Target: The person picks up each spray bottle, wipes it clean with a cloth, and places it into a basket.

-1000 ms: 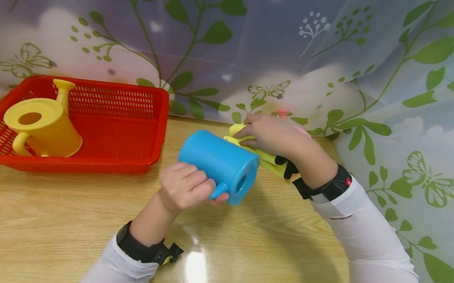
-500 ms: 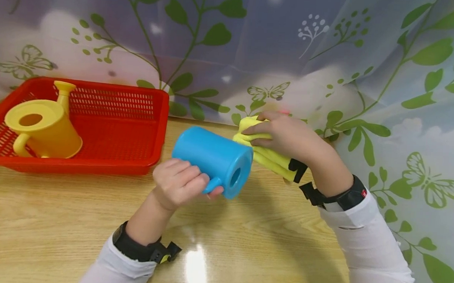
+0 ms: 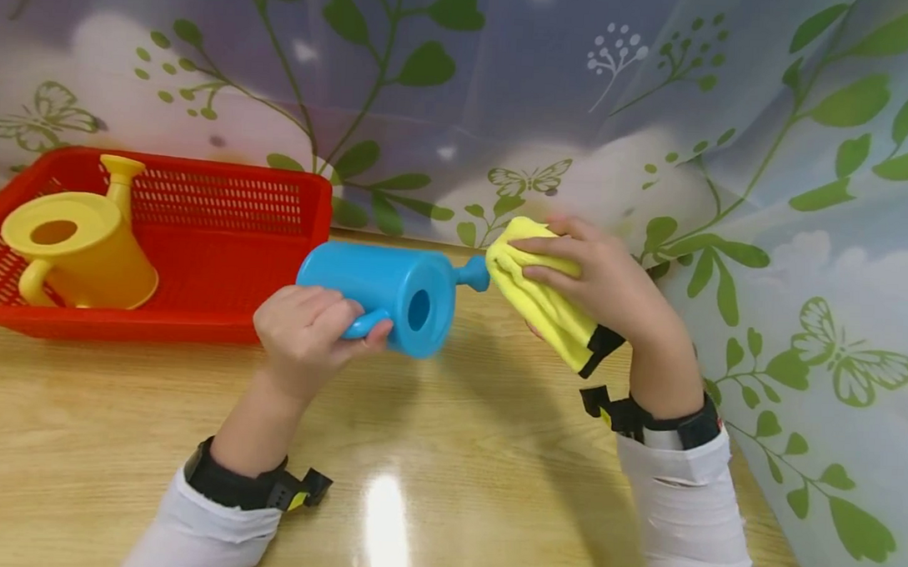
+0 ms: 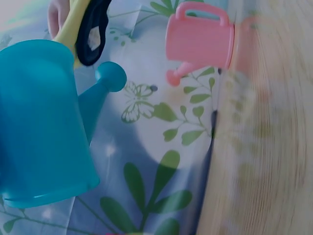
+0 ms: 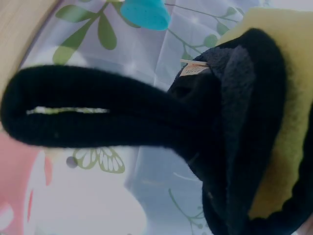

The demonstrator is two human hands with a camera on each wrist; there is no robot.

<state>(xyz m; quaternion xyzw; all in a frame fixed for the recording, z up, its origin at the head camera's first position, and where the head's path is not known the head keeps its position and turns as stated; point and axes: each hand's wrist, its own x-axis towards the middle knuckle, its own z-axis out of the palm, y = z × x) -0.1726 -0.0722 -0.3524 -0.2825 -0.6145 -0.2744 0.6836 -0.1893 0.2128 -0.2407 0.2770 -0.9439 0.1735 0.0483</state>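
Note:
My left hand (image 3: 310, 333) grips the handle of a blue watering can (image 3: 360, 280), which is tipped on its side above the table with its top opening facing right. Its spout (image 3: 471, 273) points right, and in the left wrist view the can (image 4: 41, 127) fills the left side. My right hand (image 3: 600, 276) holds a folded yellow cloth (image 3: 544, 291) with black edging, close to the spout's tip. From the right wrist, a black loop of the cloth (image 5: 98, 78) shows large, with the blue spout head (image 5: 146, 12) beyond it. Most of my left palm is hidden.
A red basket (image 3: 220, 329) stands at the left with a yellow watering can (image 3: 87, 250) in it. A pink watering can (image 4: 200, 41) stands by the patterned backdrop, hidden behind my right hand in the head view. The wooden table (image 3: 462, 484) extends below both hands.
The blue can has moved left and turned, so its spout now shows. The yellow cloth has come away from the can's side and now sits by the spout tip, held more upright.

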